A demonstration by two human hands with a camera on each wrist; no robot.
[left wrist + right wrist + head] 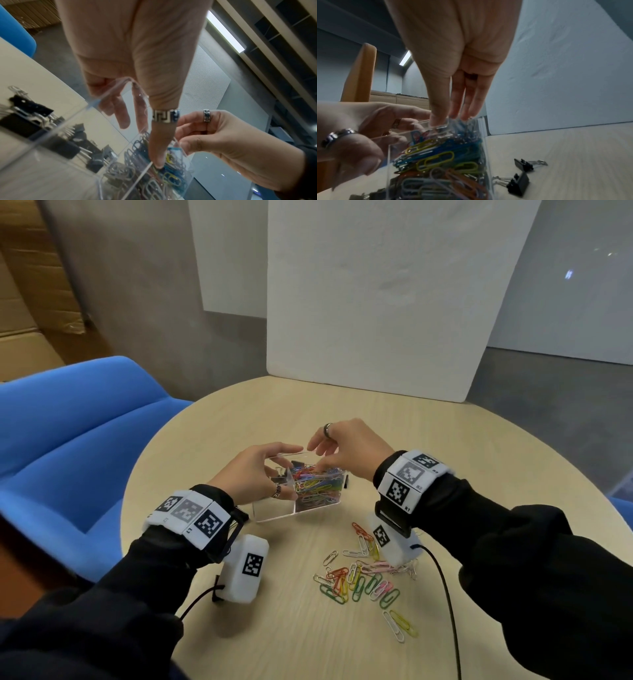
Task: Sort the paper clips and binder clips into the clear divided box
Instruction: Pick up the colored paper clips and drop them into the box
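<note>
At frame centre the clear divided box (274, 513) stands on the round desk (479, 440). The left hand (253, 470) grips its left rim, thumb inside. The right hand (346, 445) has fingertips (436, 120) together, dipped into the compartment of coloured paper clips (317, 484). Black binder clips (25, 121) fill the other compartment. Loose paper clips (363, 580) lie at lower right

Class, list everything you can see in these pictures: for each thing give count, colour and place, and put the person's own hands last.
Box: one, clear, divided, mid-table.
Paper clips: many, mixed colours, right compartment.
Loose paper clips: many, mixed colours, table near the person.
Binder clips: several, black, left compartment.
Loose binder clips: two, black, table right of box.
Table: one, pale wood.
Chair: one, blue, left.
Board: one, white, behind table.
Left hand: holds box.
Right hand: fingers in paper clips.
</note>
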